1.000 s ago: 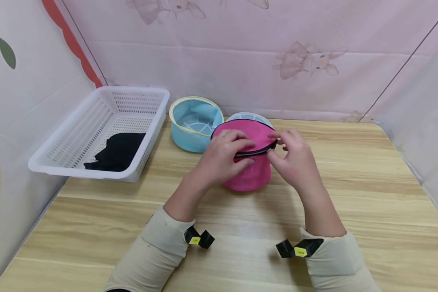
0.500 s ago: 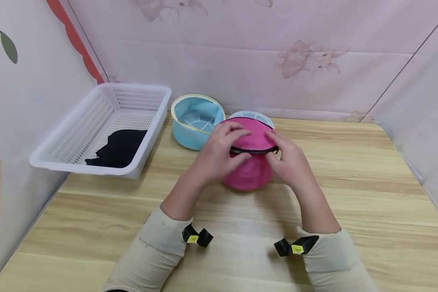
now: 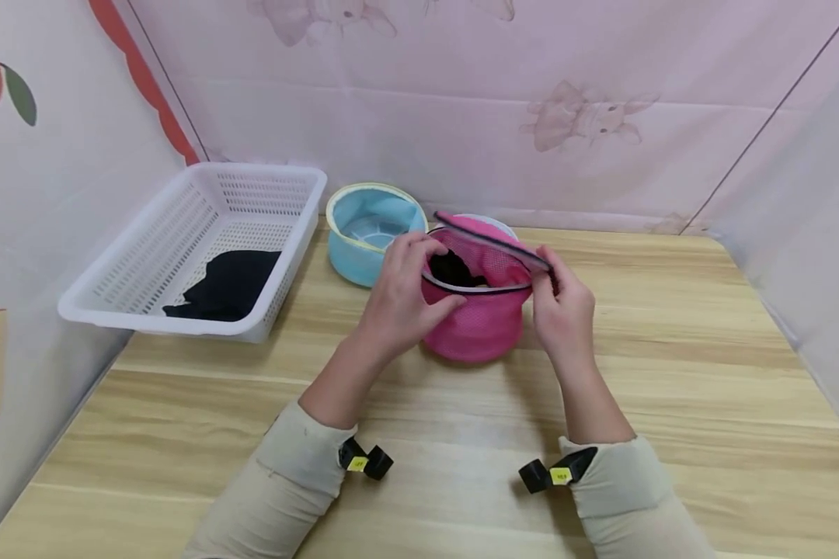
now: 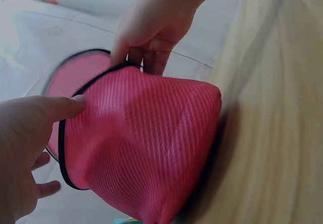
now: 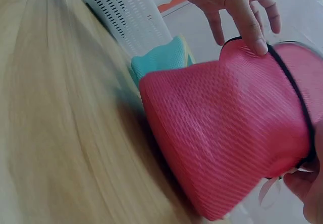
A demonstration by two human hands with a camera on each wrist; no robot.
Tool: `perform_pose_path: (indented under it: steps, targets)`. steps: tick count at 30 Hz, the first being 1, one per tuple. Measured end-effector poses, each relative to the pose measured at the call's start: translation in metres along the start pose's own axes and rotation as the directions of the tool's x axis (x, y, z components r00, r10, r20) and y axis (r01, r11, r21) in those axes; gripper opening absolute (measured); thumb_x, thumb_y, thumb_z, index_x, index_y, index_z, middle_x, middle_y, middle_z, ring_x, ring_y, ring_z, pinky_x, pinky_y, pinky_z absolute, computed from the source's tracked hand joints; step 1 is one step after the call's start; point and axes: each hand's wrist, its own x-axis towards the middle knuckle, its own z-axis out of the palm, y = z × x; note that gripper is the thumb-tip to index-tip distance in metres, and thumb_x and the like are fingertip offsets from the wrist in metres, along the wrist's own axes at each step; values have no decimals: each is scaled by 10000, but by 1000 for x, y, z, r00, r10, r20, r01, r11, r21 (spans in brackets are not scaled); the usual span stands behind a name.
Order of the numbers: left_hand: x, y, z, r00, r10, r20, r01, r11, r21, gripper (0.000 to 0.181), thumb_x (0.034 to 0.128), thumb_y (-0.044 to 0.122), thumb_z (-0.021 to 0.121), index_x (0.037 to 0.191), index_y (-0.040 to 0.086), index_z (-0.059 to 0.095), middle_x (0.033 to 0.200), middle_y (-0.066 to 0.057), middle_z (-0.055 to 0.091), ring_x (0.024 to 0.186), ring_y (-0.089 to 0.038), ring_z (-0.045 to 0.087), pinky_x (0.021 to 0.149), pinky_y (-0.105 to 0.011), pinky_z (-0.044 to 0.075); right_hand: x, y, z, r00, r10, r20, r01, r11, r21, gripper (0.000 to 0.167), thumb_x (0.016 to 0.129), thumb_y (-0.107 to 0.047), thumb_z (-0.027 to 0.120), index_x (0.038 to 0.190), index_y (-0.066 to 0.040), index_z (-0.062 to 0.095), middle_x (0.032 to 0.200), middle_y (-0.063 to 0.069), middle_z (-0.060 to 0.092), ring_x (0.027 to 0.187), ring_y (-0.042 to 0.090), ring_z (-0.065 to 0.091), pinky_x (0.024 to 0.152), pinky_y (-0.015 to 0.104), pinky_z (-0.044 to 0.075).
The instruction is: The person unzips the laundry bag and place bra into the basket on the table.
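A pink mesh laundry bag [image 3: 471,330] with black zip edging stands upright on the table. Its round lid [image 3: 492,237] is lifted, and something black [image 3: 454,269] shows inside. My left hand [image 3: 402,291] is at the left of the rim, its thumb against the bag's front wall and its fingers spread at the edge. In the left wrist view that thumb [image 4: 70,106] touches the mesh near the rim. At the right side my right hand [image 3: 566,307] pinches the edging where lid and body meet; part of its grip is hidden.
A light-blue round mesh bag [image 3: 356,260] with yellow edging stands open behind my left hand. A pale round panel [image 3: 506,230] shows partly behind the pink bag. At the left is a white perforated basket [image 3: 290,256] holding black cloth [image 3: 231,287].
The pink lid has swung up, uncovering the black thing inside. My right hand has moved slightly right with the edging, while my left hand has shifted a little left along the rim.
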Motion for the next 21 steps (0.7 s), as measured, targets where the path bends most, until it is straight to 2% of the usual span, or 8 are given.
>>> perform_pose_path:
  steps: [3,5,7,10,13,16,19,21]
  targets:
    - [-1,-3,2,997,66,27,-67,998,18,572,718,209,885,1176,32,590,1268,-134,536,1241,-263,474,1088,-369,371,0,5,4,994,49,-101,-40,996,84,303,1001,-244,523,1018,-10,714,802,3,656,733,63,547,660,183,443]
    - [0,-4,4,990,99,102,-105,993,54,560,712,256,891,1169,62,631,1265,-114,561,1239,-253,489,1092,-412,364,1,7,6,985,104,-135,-78,980,184,345,1002,-266,537,850,22,649,641,-41,522,608,68,457,566,205,387]
    - [-1,-5,5,973,107,205,-129,987,93,556,715,318,886,1174,103,659,1263,-86,575,1252,-240,486,1115,-485,331,1,10,8,970,182,-159,-132,950,283,386,998,-291,564,761,12,594,581,-80,468,559,49,420,535,198,368]
    - [-2,-4,7,937,87,339,-148,976,158,571,734,365,865,1219,150,655,1271,-49,570,1283,-223,463,1129,-584,268,2,14,11,930,319,-182,-214,874,436,381,992,-307,583,729,-31,591,580,-100,493,569,42,422,543,192,380]
    - [-3,-4,9,923,68,378,-154,968,201,512,753,307,854,1204,156,666,1259,-39,576,1289,-224,465,1142,-621,227,4,18,13,871,455,-188,-281,773,569,326,984,-283,596,762,-51,646,642,-70,577,623,47,486,612,192,435]
    - [-4,-5,10,929,68,364,-160,960,229,398,755,233,849,1112,146,696,1217,-39,594,1245,-228,496,1149,-604,233,8,22,15,800,580,-158,-331,645,689,292,971,-269,613,815,-35,693,767,-13,661,701,67,588,709,204,505]
    - [-3,-4,11,934,83,347,-180,950,257,281,763,208,836,1005,134,716,1153,-41,616,1162,-234,529,1121,-514,316,11,24,16,728,680,-88,-374,501,781,248,960,-255,630,912,-28,718,961,47,712,842,103,658,808,222,535]
    - [-3,-4,12,936,84,341,-190,937,293,222,771,221,824,953,145,722,1121,-31,624,1105,-228,539,1031,-455,393,13,23,16,699,715,-29,-390,415,822,235,958,-249,636,1013,-34,712,1094,62,709,970,116,674,863,231,536]
